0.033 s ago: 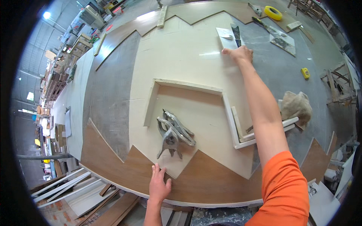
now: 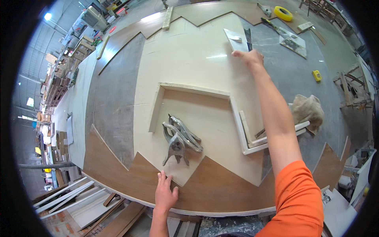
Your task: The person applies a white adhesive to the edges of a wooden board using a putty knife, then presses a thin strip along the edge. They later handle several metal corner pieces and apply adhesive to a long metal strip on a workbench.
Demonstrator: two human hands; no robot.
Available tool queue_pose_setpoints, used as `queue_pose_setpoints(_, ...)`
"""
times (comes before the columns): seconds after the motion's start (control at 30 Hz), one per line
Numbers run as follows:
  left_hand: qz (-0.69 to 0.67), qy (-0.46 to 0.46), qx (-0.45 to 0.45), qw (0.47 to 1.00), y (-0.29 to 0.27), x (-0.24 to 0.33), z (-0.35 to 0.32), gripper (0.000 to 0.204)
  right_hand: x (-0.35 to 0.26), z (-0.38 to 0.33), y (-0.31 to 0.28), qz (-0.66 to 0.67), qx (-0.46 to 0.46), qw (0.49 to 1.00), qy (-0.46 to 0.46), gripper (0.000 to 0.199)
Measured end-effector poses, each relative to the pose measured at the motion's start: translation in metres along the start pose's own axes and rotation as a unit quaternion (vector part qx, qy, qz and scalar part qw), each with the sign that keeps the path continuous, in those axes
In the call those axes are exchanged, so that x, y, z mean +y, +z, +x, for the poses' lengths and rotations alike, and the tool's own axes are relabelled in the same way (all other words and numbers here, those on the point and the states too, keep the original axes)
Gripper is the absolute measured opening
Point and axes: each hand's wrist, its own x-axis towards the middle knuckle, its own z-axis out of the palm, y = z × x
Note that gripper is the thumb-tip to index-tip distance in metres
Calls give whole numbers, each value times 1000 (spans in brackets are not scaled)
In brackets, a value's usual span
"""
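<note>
My left hand [image 2: 165,193] lies flat with fingers spread on the brown wood-tone border [image 2: 213,189] at the near edge of a large patterned slab. Just beyond it sits a pile of metal spring clamps [image 2: 179,138], apart from the hand. My right arm, in an orange sleeve, stretches far across the cream surface. My right hand [image 2: 249,59] rests at the near end of a white rectangular piece [image 2: 235,38] and a dark narrow strip [image 2: 248,39]. I cannot tell whether its fingers grip either one.
White stone strips [image 2: 189,89] form an open frame on the cream area, with more strips [image 2: 260,140] by my right elbow. A crumpled beige rag [image 2: 308,108], a yellow tape roll [image 2: 283,13] and a small yellow tool [image 2: 316,75] lie to the right. Boards lie on the floor below.
</note>
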Motion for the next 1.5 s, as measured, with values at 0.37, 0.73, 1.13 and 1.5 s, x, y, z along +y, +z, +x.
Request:
queue_pose_setpoints(0.37,-620,-13,-134,773,-63,65,3,81,88,-278,-146,209,-305,898,-241,68)
queue_pose_setpoints(0.73,-816,-120,-295,482,-46,102,-71,66,78,-471,-184,-75,-383,791,-472,67)
queue_pose_setpoints(1.13,-812,29,-159,561,-118,-18,-120,54,50,-710,-135,-19,-115,974,-194,42)
queue_pose_setpoints(1.5,-747,156,-294,576,-129,-12,-143,59,49,-768,-114,-47,16,951,-306,29)
